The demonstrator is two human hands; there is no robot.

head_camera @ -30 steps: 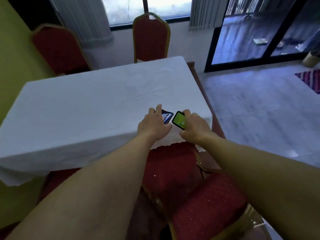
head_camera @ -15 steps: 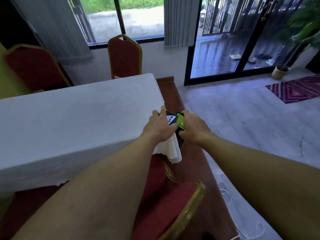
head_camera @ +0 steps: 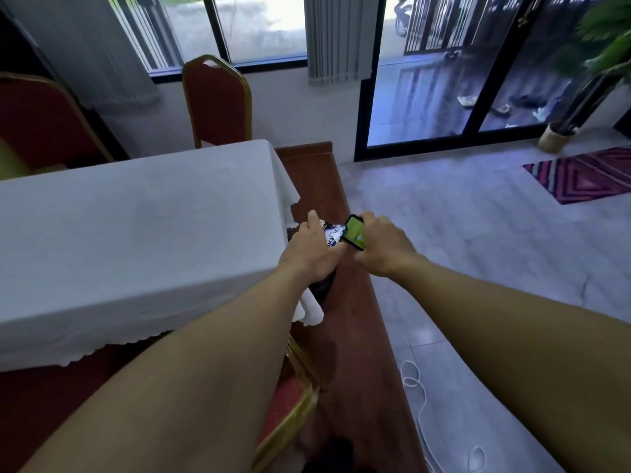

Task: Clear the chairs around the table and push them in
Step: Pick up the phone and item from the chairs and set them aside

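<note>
A table under a white cloth [head_camera: 136, 240] fills the left. My left hand [head_camera: 312, 252] grips a blue-and-white packet [head_camera: 333, 235] just past the table's right edge. My right hand [head_camera: 380, 247] holds a green-and-black packet [head_camera: 354, 232] beside it, both above the brown wooden strip [head_camera: 345, 302]. A red chair with a gold frame [head_camera: 290, 404] stands below my arms at the table's near side. Two more red chairs stand at the far side, one [head_camera: 218, 100] by the window and one [head_camera: 37, 121] at the left.
A white cable [head_camera: 420, 404] lies on the grey tiled floor to the right. Glass sliding doors [head_camera: 478, 80] and a potted plant [head_camera: 560, 134] stand at the back right, with a patterned rug [head_camera: 587, 174] nearby. Curtains hang by the window.
Both hands lifted the two packets off the tabletop and carried them right, past the table's edge. The view swung right, so the table now sits further left.
</note>
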